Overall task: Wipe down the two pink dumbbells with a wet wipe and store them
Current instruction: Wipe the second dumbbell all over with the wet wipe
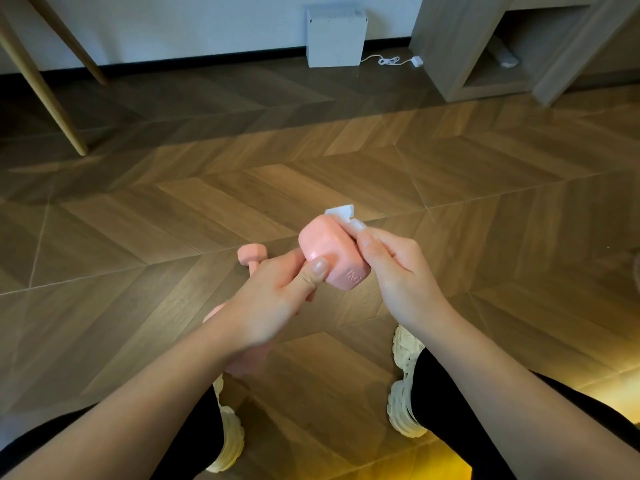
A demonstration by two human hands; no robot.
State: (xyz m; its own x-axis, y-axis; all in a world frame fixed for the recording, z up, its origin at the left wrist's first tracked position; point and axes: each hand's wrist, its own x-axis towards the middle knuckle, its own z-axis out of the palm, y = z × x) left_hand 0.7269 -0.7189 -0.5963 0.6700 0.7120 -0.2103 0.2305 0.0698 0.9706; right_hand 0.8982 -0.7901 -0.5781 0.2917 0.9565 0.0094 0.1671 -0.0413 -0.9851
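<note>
The left hand point(277, 299) grips 1 pink square-headed dumbbell point(329, 251) above the wooden herringbone floor point(207, 202); the right hand point(391, 268) pinches a white wet wipe point(341, 213) against its far edge. Rotating the head should expose every face; pink dumbbell 2 point(251, 256) lies behind

The floor point(311, 174) was laid in brown wood-look panels in a chevron pattern. The far wall point(190, 22) was pale, with a dark skirting board point(207, 58) along its foot. A white box point(336, 36) stood against it, and a white cable point(388, 60) lay coiled just beside. Two slanted light-wood legs point(45, 95) stood at left. An open grey-wood cabinet point(446, 46) occupied the right. Warm yellow light point(616, 386) fell at lower right.
</note>
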